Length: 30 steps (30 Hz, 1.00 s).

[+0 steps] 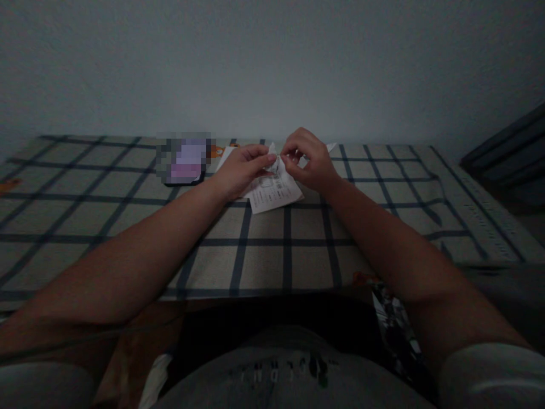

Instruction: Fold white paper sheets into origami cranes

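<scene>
A small white crumpled piece, perhaps paper or thin plastic, is pinched between the thumb and fingers of my left hand. My right hand is closed in a pinch at its right side, fingertips almost meeting those of the left. Something thin and dark shows between the fingertips, too small to name. Under both hands lies a white printed sheet with small drawings and text. Another white paper edge shows behind my left hand, and a white corner sticks out behind the right.
A phone-like device with a lit, blurred screen stands left of my hands. A checked cloth covers the table, which meets a pale wall at the back. At the far right is a dark slatted object. The light is dim.
</scene>
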Motion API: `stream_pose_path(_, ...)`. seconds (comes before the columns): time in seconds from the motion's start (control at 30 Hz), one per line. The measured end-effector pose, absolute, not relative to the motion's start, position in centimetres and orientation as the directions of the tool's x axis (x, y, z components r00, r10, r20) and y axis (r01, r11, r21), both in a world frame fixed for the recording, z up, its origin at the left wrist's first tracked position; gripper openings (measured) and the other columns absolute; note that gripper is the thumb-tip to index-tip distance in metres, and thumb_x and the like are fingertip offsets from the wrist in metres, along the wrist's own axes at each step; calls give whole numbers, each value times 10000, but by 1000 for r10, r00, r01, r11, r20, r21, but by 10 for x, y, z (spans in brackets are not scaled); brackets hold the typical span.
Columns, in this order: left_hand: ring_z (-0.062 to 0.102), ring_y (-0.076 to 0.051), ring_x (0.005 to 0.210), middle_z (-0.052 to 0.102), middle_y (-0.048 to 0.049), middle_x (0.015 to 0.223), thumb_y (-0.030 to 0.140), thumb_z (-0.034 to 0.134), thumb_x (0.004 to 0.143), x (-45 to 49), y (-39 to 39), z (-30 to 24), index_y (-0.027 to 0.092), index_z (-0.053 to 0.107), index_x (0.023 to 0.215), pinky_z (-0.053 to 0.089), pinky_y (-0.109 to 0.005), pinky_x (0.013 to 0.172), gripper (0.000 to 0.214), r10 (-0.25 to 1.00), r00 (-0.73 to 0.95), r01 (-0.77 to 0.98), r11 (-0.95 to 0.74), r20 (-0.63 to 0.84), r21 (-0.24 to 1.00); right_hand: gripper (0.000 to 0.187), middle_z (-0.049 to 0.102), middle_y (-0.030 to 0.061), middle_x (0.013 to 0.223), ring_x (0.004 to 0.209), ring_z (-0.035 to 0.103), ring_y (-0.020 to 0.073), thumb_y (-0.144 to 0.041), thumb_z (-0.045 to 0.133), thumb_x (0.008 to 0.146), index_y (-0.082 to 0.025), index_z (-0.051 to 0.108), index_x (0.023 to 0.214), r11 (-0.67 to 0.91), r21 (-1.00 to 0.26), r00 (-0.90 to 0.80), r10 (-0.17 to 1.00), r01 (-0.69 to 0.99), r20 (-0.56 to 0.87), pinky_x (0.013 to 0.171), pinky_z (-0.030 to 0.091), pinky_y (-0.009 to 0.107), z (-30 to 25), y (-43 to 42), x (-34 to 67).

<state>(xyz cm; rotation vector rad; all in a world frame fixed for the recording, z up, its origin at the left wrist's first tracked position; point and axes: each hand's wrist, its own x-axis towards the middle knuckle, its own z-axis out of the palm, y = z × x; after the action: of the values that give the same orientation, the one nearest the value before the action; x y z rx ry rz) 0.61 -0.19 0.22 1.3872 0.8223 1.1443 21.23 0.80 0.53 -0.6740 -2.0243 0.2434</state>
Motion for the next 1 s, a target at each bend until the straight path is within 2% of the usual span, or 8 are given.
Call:
stream_pose_path(0.1,706,-140,807,749,-24,885,370,902,797,4,1,-1,181,754,900,589,-278,798,262,917,338,-107,-185,211,977,347,635,44,936,889,633,189,-550,603,998,-216,689,1032,758,-587,-333,652,284,681,772,562,331,1,14,212)
stream_pose_path(0.27,732,-165,926,779,-55,1022,404,920,777,5,2,-3,182,768,997,612,-277,822,348,911,332,-144,-208,245,967,450,690,28,890,827,637,161,-634,736,879,-195,740,977,651,-743,-372,736,160,565,710,557,288,0,20,210)
stream_pose_path(0.43,734,-140,897,784,-19,997,249,963,688,4,5,-3,199,748,1016,607,-293,891,396,933,256,-202,-204,253,958,431,682,5,809,693,591,120,-614,783,842,-194,728,921,512,-856,-362,813,71,457,623,532,251,1,20,208)
stream_pose_path(0.53,725,-130,852,765,-6,934,222,943,708,3,6,-4,190,733,947,604,-308,899,320,939,255,-182,-188,231,965,419,654,-6,761,656,577,109,-598,790,844,-190,703,880,469,-882,-380,826,54,416,597,517,239,1,21,208)
stream_pose_path(0.63,725,-139,869,768,-21,947,288,918,762,4,5,-4,188,745,925,600,-308,895,258,949,244,-163,-164,201,973,406,631,-14,725,653,577,105,-574,800,846,-188,675,847,438,-898,-367,843,47,393,595,510,230,2,21,209)
stream_pose_path(0.73,725,-154,910,779,-39,972,372,915,768,6,4,-3,187,764,926,592,-303,892,286,954,232,-168,-154,191,974,390,638,-12,739,678,595,105,-552,795,858,-190,653,849,436,-899,-346,850,35,399,617,520,228,2,21,209)
stream_pose_path(0.87,717,-165,948,766,-39,1003,417,897,773,8,4,-4,191,751,959,573,-317,922,327,953,206,-149,-196,224,969,333,649,-10,760,700,616,115,-492,781,865,-193,638,901,490,-868,-369,823,76,432,652,533,248,-5,25,207)
stream_pose_path(1.0,675,-164,978,723,-18,1001,353,890,766,7,5,-3,215,693,986,536,-297,917,326,934,127,-44,-331,334,943,264,635,-10,770,721,593,134,-433,743,861,-204,612,876,611,-757,-322,782,231,534,690,521,276,-8,26,208)
